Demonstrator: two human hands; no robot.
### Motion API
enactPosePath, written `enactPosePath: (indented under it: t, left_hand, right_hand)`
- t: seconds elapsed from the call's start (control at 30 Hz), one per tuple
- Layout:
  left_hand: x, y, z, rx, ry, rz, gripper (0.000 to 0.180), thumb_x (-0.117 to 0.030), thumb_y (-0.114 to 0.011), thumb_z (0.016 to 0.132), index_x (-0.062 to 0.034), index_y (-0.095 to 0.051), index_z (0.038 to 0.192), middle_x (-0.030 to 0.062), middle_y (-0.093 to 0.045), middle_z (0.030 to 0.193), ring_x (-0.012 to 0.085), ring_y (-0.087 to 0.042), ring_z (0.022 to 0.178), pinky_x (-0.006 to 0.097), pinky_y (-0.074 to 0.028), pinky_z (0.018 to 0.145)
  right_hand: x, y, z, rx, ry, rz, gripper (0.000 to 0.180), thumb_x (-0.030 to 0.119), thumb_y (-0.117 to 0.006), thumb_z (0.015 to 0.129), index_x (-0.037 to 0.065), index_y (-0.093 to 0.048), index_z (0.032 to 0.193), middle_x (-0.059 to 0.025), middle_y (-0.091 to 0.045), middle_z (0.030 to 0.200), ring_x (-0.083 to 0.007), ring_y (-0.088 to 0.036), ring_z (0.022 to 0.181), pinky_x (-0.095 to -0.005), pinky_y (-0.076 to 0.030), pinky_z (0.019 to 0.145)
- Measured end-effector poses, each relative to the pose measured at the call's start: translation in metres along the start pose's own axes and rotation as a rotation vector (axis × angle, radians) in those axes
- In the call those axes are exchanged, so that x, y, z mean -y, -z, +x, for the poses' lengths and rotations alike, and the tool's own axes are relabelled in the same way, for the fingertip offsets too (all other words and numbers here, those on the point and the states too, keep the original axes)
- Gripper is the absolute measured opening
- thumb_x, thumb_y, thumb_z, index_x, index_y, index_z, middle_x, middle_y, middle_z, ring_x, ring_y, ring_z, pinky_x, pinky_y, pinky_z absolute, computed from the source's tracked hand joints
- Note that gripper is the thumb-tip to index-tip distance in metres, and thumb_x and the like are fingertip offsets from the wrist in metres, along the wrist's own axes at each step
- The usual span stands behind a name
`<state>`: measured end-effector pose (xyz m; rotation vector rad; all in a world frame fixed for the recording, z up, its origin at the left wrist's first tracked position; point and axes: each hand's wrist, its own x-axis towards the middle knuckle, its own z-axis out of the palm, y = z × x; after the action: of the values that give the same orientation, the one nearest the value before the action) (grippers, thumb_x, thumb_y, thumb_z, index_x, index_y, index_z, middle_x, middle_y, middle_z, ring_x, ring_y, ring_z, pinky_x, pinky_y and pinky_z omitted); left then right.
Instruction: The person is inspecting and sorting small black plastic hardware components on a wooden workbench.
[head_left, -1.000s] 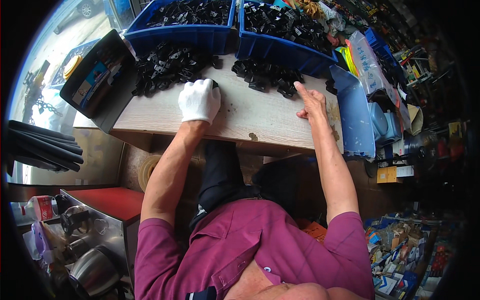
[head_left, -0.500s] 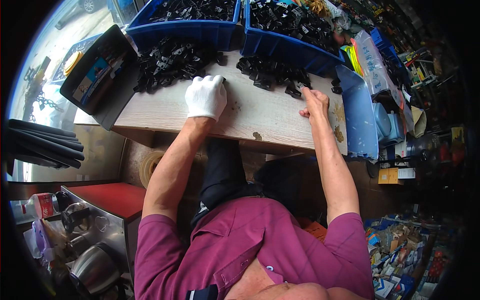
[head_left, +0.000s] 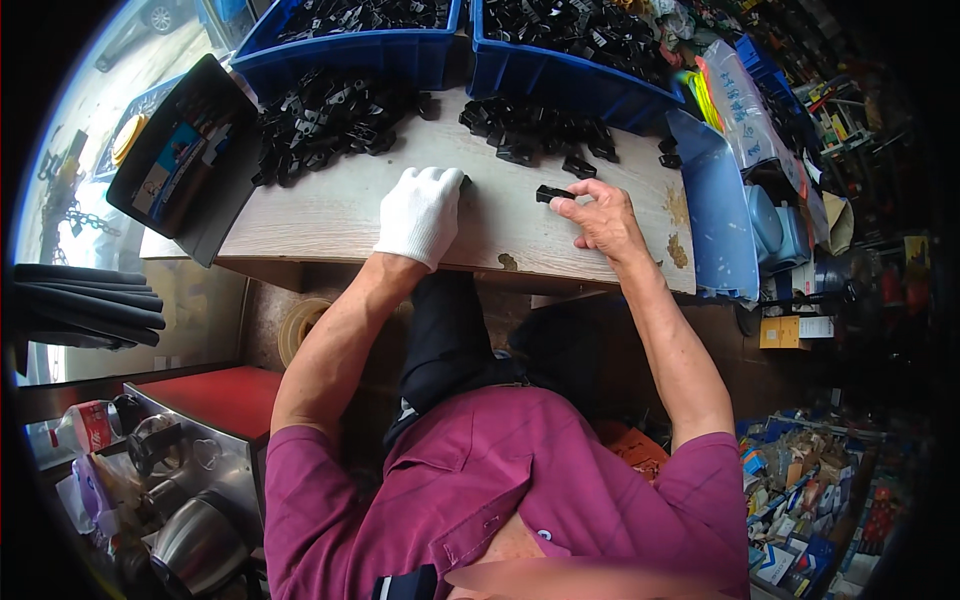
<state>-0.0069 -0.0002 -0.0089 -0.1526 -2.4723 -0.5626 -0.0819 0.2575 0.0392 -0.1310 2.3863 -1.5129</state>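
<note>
My left hand (head_left: pixel 418 215), in a white knit glove, is closed above the near middle of the pale wooden table (head_left: pixel 500 225). A bit of something black peeks out at its fingertips; most of it is hidden by the glove. Bare, my right hand (head_left: pixel 605 218) pinches a small black plastic part (head_left: pixel 553 193) between thumb and fingers, just right of the glove. Beyond it lies a small pile of similar black parts (head_left: pixel 520 130), with a single black part (head_left: pixel 578 167) at its near edge. A larger heap of black parts (head_left: pixel 330 115) spreads at the left.
Two blue crates (head_left: pixel 345 62) full of black parts stand along the far side. A tablet in a dark case (head_left: pixel 185 160) leans at the left end. At the right end stands a translucent blue bin (head_left: pixel 715 210). Beside the left arm is a red-topped cabinet (head_left: pixel 210 395).
My right hand has drawn a black part from the near edge of the small pile, moving left toward the glove. My left hand has shifted slightly right and nearer.
</note>
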Motion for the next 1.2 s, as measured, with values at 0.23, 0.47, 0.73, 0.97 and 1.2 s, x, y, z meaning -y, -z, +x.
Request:
enactPosePath:
  t: [0.23,0.47,0.73,0.97,1.2]
  left_hand:
    - [-0.037,-0.025,0.020,0.043,-0.062,-0.411,0.034,-0.011,-0.069,0.088,-0.0062,-0.069,0.122,0.0159,-0.072,0.111,0.0366,-0.067,0.104,0.043,-0.055,0.089]
    - [-0.037,-0.041,0.037,0.217,-0.252,-0.421,0.025,-0.008,-0.066,0.090,-0.0068,-0.074,0.113,0.0133,-0.073,0.114,0.0338,-0.068,0.105,0.041,-0.055,0.094]
    - [-0.032,-0.041,0.041,0.207,-0.391,-0.421,0.026,-0.008,-0.065,0.088,-0.0073,-0.074,0.112,0.0101,-0.074,0.108,0.0325,-0.068,0.100,0.041,-0.055,0.089]
    - [-0.039,-0.033,0.028,0.209,-0.409,-0.192,0.038,-0.016,-0.067,0.082,-0.0088,-0.069,0.119,0.0065,-0.071,0.108,0.0295,-0.067,0.101,0.040,-0.054,0.086]
    - [-0.038,-0.030,0.026,0.191,-0.403,-0.159,0.042,-0.018,-0.070,0.079,-0.0096,-0.067,0.120,0.0082,-0.070,0.107,0.0290,-0.065,0.106,0.041,-0.053,0.086]
  right_hand:
    - [0.001,-0.001,0.003,0.109,0.064,-0.195,0.038,0.025,-0.083,0.085,0.001,-0.070,0.112,0.0050,-0.052,0.056,-0.0050,-0.047,0.048,-0.0237,-0.042,0.044]
    - [-0.004,-0.002,0.002,0.132,0.162,-0.199,0.026,0.012,-0.077,0.087,0.003,-0.072,0.112,0.0065,-0.047,0.052,-0.0037,-0.044,0.043,-0.0230,-0.039,0.039]
    - [-0.011,-0.001,0.006,0.147,0.241,-0.209,0.023,0.011,-0.076,0.084,0.004,-0.074,0.105,0.0016,-0.054,0.050,-0.0046,-0.048,0.042,-0.0243,-0.037,0.044]
    - [-0.006,0.000,0.004,0.178,0.206,-0.202,0.021,0.013,-0.075,0.086,0.006,-0.074,0.106,0.0035,-0.052,0.050,-0.0045,-0.046,0.042,-0.0247,-0.037,0.044]
    - [-0.005,-0.006,0.008,0.175,0.210,-0.260,0.021,0.014,-0.076,0.084,0.007,-0.074,0.104,0.0017,-0.054,0.050,-0.0063,-0.048,0.042,-0.0257,-0.038,0.044]
